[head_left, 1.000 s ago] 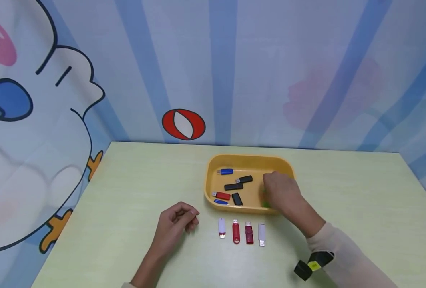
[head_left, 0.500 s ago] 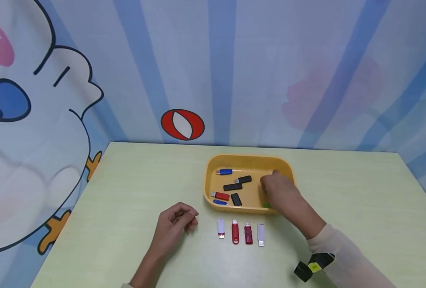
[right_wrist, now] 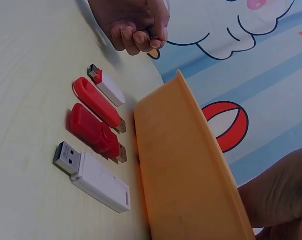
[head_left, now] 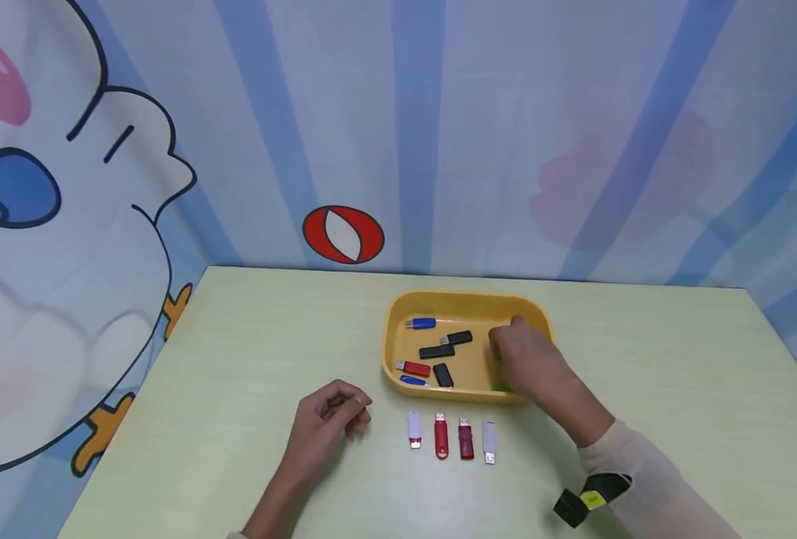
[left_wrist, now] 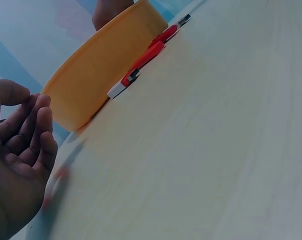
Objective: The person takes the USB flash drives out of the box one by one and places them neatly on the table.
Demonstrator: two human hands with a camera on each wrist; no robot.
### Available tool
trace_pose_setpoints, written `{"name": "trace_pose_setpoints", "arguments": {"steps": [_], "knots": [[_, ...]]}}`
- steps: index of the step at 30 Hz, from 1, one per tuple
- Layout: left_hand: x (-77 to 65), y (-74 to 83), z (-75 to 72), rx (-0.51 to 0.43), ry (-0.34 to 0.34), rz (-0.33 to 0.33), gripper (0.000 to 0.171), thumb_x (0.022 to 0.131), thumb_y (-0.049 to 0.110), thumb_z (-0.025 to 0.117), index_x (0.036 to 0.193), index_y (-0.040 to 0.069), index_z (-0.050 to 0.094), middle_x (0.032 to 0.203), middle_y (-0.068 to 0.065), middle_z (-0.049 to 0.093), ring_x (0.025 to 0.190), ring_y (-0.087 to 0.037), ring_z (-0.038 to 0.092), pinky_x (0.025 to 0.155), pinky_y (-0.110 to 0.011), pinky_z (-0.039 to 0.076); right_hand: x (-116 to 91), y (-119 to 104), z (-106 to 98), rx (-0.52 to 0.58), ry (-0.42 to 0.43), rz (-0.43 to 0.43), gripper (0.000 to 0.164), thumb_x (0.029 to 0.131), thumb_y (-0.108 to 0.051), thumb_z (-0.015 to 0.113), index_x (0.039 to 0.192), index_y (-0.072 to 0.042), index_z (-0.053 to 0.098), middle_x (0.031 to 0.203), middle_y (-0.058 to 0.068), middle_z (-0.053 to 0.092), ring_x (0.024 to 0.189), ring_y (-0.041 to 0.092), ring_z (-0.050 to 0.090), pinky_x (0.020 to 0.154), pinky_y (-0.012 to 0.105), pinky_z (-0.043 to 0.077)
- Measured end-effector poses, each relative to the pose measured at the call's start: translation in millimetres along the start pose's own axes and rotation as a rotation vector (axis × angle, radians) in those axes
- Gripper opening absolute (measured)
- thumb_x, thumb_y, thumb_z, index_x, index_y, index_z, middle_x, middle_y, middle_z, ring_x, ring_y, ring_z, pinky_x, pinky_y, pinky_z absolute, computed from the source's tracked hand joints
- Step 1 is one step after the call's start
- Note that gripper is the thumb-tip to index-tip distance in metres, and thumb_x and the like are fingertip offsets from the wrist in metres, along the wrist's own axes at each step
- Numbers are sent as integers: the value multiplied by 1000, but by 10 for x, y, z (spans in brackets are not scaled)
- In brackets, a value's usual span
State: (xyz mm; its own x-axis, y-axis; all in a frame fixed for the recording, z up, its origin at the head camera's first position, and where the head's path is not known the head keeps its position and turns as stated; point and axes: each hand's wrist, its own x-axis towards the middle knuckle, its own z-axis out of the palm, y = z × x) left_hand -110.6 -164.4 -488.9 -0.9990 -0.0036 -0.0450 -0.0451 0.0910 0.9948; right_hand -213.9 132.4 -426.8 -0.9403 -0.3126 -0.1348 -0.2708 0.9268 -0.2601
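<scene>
My right hand [head_left: 523,355] reaches down into the yellow tray [head_left: 466,393] at its right end. Its fingertips are hidden under the knuckles and, in the right wrist view, behind the tray wall; I cannot tell what they hold. A bit of green [head_left: 499,385] shows beside that hand. Left of it in the tray lie black USB flash drives [head_left: 437,351], a red one [head_left: 415,368] and blue ones [head_left: 423,323]. My left hand [head_left: 331,419] rests on the table left of the tray, fingers loosely curled around nothing.
In front of the tray stands a row of flash drives: white with red [head_left: 415,428], red [head_left: 442,438], dark red [head_left: 466,440] and white [head_left: 489,440]. The pale table [head_left: 270,322] ends at a cartoon-printed backdrop [head_left: 473,150].
My right hand has shifted slightly inside the tray, its knuckles turning a little. The left hand and the row of flash drives stay where they were.
</scene>
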Motion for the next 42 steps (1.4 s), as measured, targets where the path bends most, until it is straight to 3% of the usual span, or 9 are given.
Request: {"name": "trace_pose_setpoints", "arguments": {"steps": [4,15,25,42], "knots": [[5,7,5,3,-4,1,12,103,8,66,101,-3,71,83,-16,72,69,-15,63,65,-25,56,-26,18,-27,32,17,12,16,83,-2,81,82,-8,66,90,12,56,78,23,52,60,31,44],[11,14,7,11,7,-8,11,103,6,65,100,-3,71,83,-16,72,69,-15,63,65,-25,56,-136,-11,-151,38,103,-62,21,77,-6,89,90,-5,72,95,15,59,73,22,53,60,33,50],[7,15,18,15,11,-13,10,103,3,64,99,-3,71,82,-16,71,68,-15,63,64,-25,56,-278,-34,-235,98,113,-41,15,82,-7,84,91,-6,72,107,19,62,74,24,57,62,33,52],[6,4,8,11,20,6,11,103,5,65,99,-3,72,81,-13,71,67,-15,63,63,-25,56,-666,-2,-405,172,166,-159,15,82,-10,87,89,-11,74,107,15,66,80,19,62,66,31,53]]}}
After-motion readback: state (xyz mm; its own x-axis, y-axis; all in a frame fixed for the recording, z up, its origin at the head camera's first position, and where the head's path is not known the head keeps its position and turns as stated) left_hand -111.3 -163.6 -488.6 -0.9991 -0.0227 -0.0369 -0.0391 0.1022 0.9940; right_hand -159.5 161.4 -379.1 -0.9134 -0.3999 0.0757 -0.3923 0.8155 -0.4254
